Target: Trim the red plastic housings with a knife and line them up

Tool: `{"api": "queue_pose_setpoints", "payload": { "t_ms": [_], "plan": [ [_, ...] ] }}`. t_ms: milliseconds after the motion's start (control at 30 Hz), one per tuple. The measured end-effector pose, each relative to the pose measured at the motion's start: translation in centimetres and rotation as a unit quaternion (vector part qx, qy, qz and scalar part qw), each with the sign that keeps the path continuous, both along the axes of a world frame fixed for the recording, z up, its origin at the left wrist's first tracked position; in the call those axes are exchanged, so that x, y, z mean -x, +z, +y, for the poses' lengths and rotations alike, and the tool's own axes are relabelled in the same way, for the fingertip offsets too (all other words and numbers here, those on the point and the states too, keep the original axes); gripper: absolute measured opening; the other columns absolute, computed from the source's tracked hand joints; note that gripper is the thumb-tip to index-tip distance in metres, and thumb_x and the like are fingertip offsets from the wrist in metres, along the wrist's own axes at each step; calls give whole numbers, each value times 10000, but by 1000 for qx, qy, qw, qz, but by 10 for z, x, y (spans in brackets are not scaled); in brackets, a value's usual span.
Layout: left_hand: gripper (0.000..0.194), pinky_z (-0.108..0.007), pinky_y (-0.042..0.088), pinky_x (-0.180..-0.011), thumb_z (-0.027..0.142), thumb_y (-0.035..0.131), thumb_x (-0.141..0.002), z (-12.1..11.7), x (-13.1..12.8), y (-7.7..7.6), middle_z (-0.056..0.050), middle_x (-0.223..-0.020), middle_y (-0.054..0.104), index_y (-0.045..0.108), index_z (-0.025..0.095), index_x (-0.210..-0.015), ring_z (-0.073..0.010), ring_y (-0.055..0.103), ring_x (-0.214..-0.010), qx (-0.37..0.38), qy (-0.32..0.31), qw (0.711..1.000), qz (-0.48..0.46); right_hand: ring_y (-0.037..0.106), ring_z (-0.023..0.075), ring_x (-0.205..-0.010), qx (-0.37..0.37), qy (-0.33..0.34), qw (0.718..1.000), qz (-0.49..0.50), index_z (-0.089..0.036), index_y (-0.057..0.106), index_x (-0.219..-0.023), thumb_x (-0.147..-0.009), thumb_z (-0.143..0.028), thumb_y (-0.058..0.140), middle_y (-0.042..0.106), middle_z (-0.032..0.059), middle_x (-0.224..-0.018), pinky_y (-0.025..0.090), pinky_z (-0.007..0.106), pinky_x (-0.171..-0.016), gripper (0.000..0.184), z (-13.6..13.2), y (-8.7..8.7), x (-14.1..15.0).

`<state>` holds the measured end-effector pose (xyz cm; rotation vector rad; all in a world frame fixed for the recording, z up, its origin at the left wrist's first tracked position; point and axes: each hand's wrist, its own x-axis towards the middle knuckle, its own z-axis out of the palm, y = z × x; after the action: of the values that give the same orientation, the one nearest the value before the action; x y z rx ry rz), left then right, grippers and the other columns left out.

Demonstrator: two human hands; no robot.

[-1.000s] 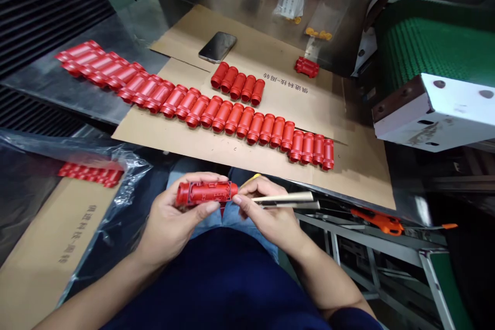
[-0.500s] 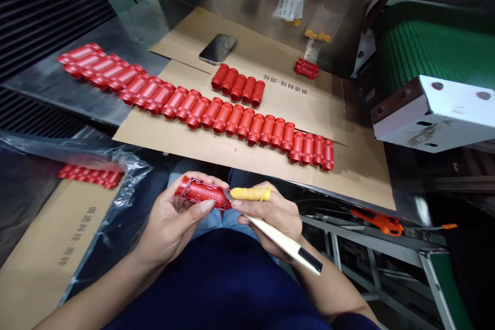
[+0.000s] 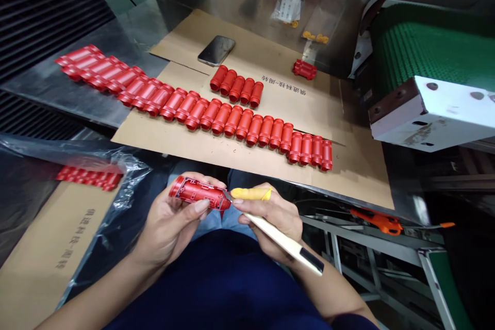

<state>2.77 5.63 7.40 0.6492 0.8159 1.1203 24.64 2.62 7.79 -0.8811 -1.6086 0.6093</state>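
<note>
My left hand [image 3: 172, 224] is closed round a red plastic cylinder part [image 3: 199, 193], held level above my lap with its ribbed side up. My right hand [image 3: 268, 216] grips a cream-handled knife [image 3: 286, 245]; a yellow cot covers its forefinger [image 3: 251, 193]. The blade tip touches the right end of the red part. On the cardboard sheet [image 3: 216, 152] beyond lies a long row of red parts [image 3: 232, 121], side by side, and a short row of red parts [image 3: 236, 88] behind it.
A phone [image 3: 216, 50] lies on the far cardboard, and a lone red piece [image 3: 304, 69] to its right. A white-ended green conveyor [image 3: 429, 108] stands at right. At left, a plastic-lined box [image 3: 77, 211] holds red parts [image 3: 88, 176]. Orange pliers [image 3: 377, 220] rest on the frame.
The right hand turned the knife from level, handle pointing right, to handle down toward me, blade at the part's end. The left hand rolled the red part and shifted it slightly left.
</note>
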Motion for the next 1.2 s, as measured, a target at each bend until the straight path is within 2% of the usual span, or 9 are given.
{"api": "queue_pose_setpoints", "payload": {
  "t_ms": [300,433,533,667,767,833,900,1033,1200],
  "plan": [
    [269,-214,674,-803,169,983,-886,0,1,1,-99,-1138,881,849,213,-1114,-193,828,-950,17,6,1000,16,851,236,-1048,51,40,998,-20,-216,779,-1285,-1152,-307,725,866,110,-1131,721,379,-937,170,5,0,-12],
    [374,-169,592,-619,217,1005,-882,2,3,1,-97,-1089,877,814,196,-1204,-99,710,-678,32,8,999,33,809,232,-1007,-40,99,982,-158,-176,735,-1373,-1153,-194,685,851,128,-1186,726,383,-919,226,13,2,-23],
    [440,-166,560,-570,274,991,-918,4,2,0,-65,-969,853,754,200,-1281,-77,640,-589,39,5,999,34,781,217,-1004,-40,107,960,-256,-183,752,-1407,-1163,-141,623,822,136,-1284,731,362,-895,278,14,3,-27],
    [487,-157,559,-558,283,981,-934,5,1,-2,-38,-942,837,712,222,-1335,-81,644,-590,5,10,998,64,802,217,-1048,-25,102,983,-147,-199,744,-1403,-1150,-146,664,844,119,-1244,733,376,-934,271,13,-2,-22],
    [588,-179,621,-618,232,978,-928,2,2,-3,-34,-1005,850,695,257,-1442,-110,718,-663,-50,7,992,113,835,214,-1005,111,96,989,22,-214,790,-1280,-1131,-251,749,868,111,-1199,727,379,-907,158,12,-6,-13],
    [629,-205,673,-700,189,981,-913,-2,3,-4,-47,-1080,867,701,269,-1470,-151,805,-775,-95,11,983,154,828,193,-877,251,102,951,149,-220,812,-1185,-1093,-374,824,872,90,-1117,717,355,-819,179,12,-7,-8],
    [650,-262,722,-829,159,986,-894,-5,3,-7,-64,-1165,879,717,272,-1474,-210,871,-927,-137,25,972,190,793,166,-776,346,118,889,275,-219,817,-1123,-1028,-437,903,858,52,-992,687,316,-753,253,14,-6,-4],
    [689,-351,743,-976,110,972,-881,-8,2,-16,-47,-1260,882,739,311,-1498,-260,888,-1071,-229,61,942,239,751,112,-773,439,163,764,444,-210,827,-1079,-947,-408,993,830,18,-900,638,222,-773,291,20,-2,2],
    [694,-486,744,-1017,109,917,-929,-10,3,-22,-46,-1303,883,728,415,-1522,-325,864,-1160,-284,69,926,238,741,72,-832,504,206,637,545,-180,812,-1059,-897,-351,1041,878,83,-1066,622,135,-810,328,15,-9,14]
  ]
}}
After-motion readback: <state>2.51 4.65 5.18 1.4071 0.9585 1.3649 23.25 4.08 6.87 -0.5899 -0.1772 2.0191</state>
